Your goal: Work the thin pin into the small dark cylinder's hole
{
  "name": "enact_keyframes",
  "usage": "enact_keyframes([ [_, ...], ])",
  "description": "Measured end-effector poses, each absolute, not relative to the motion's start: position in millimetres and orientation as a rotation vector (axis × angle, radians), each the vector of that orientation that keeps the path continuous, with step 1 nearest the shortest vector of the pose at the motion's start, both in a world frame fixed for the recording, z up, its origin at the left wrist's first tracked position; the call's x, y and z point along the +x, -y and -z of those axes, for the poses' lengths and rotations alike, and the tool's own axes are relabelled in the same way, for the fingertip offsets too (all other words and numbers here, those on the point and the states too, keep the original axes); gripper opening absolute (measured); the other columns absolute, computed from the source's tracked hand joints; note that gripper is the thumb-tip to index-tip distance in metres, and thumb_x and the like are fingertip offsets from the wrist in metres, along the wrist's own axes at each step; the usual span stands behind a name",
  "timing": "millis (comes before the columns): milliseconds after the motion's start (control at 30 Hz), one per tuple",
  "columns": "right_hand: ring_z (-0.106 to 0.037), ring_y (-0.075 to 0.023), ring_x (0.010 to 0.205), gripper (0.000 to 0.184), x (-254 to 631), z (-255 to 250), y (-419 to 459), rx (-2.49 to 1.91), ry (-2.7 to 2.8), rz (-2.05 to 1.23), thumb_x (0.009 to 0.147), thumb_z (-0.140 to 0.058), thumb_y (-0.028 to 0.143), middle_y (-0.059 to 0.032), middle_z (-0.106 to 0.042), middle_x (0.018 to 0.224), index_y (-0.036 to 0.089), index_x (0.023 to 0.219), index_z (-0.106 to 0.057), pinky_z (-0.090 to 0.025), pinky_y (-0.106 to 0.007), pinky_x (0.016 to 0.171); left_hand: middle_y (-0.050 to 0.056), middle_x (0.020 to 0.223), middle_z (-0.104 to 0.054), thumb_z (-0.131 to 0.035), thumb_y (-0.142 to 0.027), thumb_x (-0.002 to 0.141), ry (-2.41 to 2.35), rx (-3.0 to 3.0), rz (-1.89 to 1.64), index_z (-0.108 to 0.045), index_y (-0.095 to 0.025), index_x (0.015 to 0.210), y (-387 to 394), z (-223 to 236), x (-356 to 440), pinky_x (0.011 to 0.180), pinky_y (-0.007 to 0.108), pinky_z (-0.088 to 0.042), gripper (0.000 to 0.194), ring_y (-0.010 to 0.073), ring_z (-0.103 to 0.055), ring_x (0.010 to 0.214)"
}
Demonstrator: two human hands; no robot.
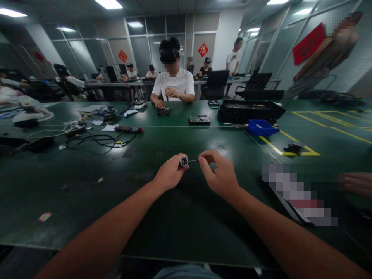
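Observation:
Above the green table, my left hand (pixel 172 173) is closed around a small dark cylinder (pixel 184 162), whose round, silver-rimmed end faces me; it resembles a flashlight head. Pinched between the thumb and fingers of my right hand (pixel 220 173) is a thin metal rod with a red end (pixel 193 160), like a small screwdriver. The rod points left, and its tip meets the cylinder's side. Whether the tip goes in or only touches cannot be made out. My fingers hide most of the cylinder's body.
Across the green table (pixel 130 209) a person in a white shirt (pixel 173 85) works on a small device (pixel 163 111). A circuit board unit (pixel 199 119), a long black case (pixel 251 111) and a blue bin (pixel 262 127) stand ahead. Cables (pixel 101 140) lie left, another person's hand (pixel 359 184) right.

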State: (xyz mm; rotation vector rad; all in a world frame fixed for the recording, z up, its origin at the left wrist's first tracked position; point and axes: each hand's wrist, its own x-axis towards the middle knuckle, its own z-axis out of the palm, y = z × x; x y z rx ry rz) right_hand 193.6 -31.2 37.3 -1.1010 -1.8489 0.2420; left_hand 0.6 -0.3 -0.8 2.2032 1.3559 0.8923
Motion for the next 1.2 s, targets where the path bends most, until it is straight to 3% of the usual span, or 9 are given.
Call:
enact_keyframes([
  [167,-0.063,-0.0178,0.079,0.016,193,-40,35,-0.998,1.96,-0.286,0.095,-0.048,0.023,-0.0039,-0.068,0.084,0.02,0.091,-0.063,-0.046,-0.033,0.073,0.003,0.105,-0.065,-0.059,-0.024,0.089,-1.354,2.209,-0.877,-0.059,-0.024,0.109,0,1,0,0.088,0.034,-0.047,0.019,0.021,-0.061,0.096],
  [300,-0.066,-0.0189,0.08,0.016,191,-35,31,-1.038,1.672,-0.566,0.095,-0.053,0.032,-0.0045,-0.069,0.088,0.021,0.102,-0.061,-0.05,-0.033,0.071,0.003,0.104,-0.065,-0.059,-0.023,0.089,-1.381,2.177,-0.928,-0.058,-0.024,0.11,0,0,1,0.084,0.033,-0.047,0.021,0.0203,-0.061,0.093],
  [467,-0.066,-0.0179,0.077,0.027,192,-23,10,-0.962,1.271,-0.93,0.092,-0.055,0.046,-0.0041,-0.066,0.085,0.02,0.095,-0.063,-0.056,-0.037,0.078,0.003,0.106,-0.063,-0.059,-0.021,0.089,-1.363,2.203,-0.958,-0.058,-0.024,0.111,-1,-4,1,0.085,0.032,-0.047,0.022,0.0196,-0.061,0.094],
  [567,-0.063,-0.0167,0.069,0.03,197,-17,-1,-0.987,1.172,-1.079,0.092,-0.053,0.05,-0.0028,-0.062,0.078,0.021,0.086,-0.059,-0.057,-0.038,0.073,0.004,0.108,-0.063,-0.058,-0.021,0.09,-1.363,2.258,-0.878,-0.059,-0.025,0.112,-1,-6,2,0.087,0.033,-0.047,0.023,0.0197,-0.061,0.095],
  [767,-0.063,-0.0168,0.07,0.029,200,-15,0,-1.045,1.257,-0.816,0.094,-0.051,0.049,-0.0028,-0.064,0.08,0.021,0.092,-0.059,-0.054,-0.035,0.072,0.004,0.105,-0.064,-0.061,-0.023,0.089,-1.4,2.23,-0.845,-0.06,-0.024,0.111,-4,-2,5,0.089,0.035,-0.047,0.023,0.0204,-0.061,0.096],
  [1200,-0.067,-0.0181,0.073,0.024,196,-28,19,-1.106,1.546,-0.59,0.095,-0.054,0.043,-0.0035,-0.07,0.08,0.021,0.094,-0.063,-0.051,-0.033,0.07,0.003,0.101,-0.064,-0.057,-0.024,0.091,-1.308,2.126,-0.883,-0.059,-0.023,0.107,-1,0,7,0.08,0.031,-0.048,0.016,0.018,-0.063,0.088],
])
